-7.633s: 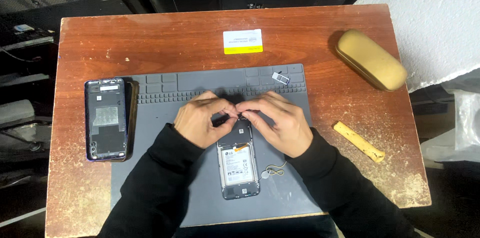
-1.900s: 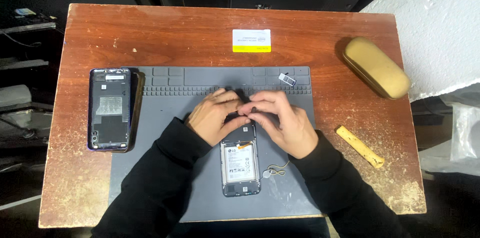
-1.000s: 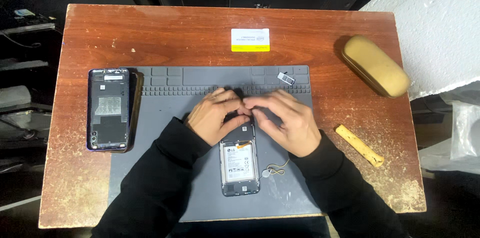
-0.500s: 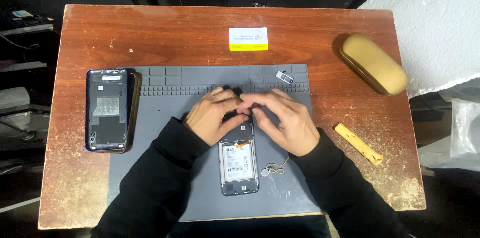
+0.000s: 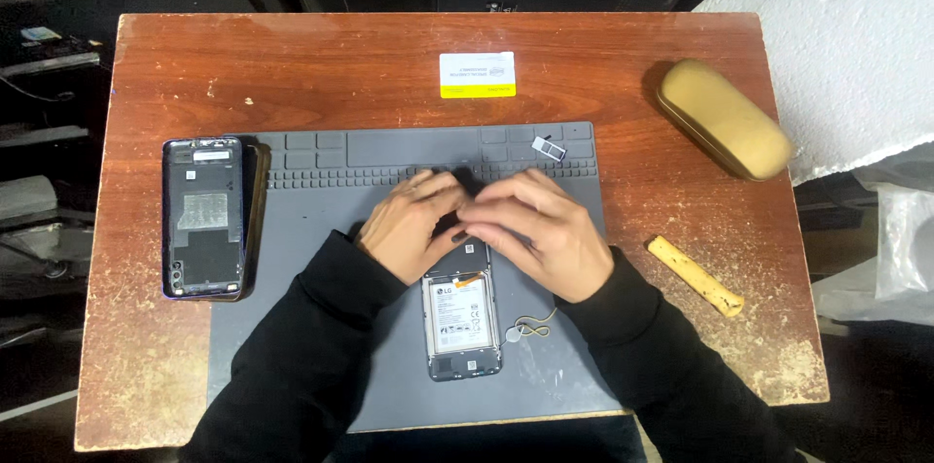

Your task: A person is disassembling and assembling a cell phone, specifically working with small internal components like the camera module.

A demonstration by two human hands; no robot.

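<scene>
An opened phone (image 5: 461, 324) with its back off and battery showing lies on a grey work mat (image 5: 321, 181). My left hand (image 5: 413, 222) and my right hand (image 5: 533, 230) meet over the phone's top end, fingers curled together and touching it. A small dark part or tool shows between the fingertips, but I cannot make out what it is. The phone's top edge is hidden under both hands.
A removed phone back cover (image 5: 204, 217) lies at the mat's left edge. A white and yellow card (image 5: 477, 74), a tan glasses case (image 5: 722, 119), a tan pry stick (image 5: 696, 275), a small tray piece (image 5: 549, 145) and a thin wire loop (image 5: 525, 329) lie around on the wooden table (image 5: 292, 64).
Both hands stay over the phone's top end with only small finger shifts. The camera view has drifted slightly.
</scene>
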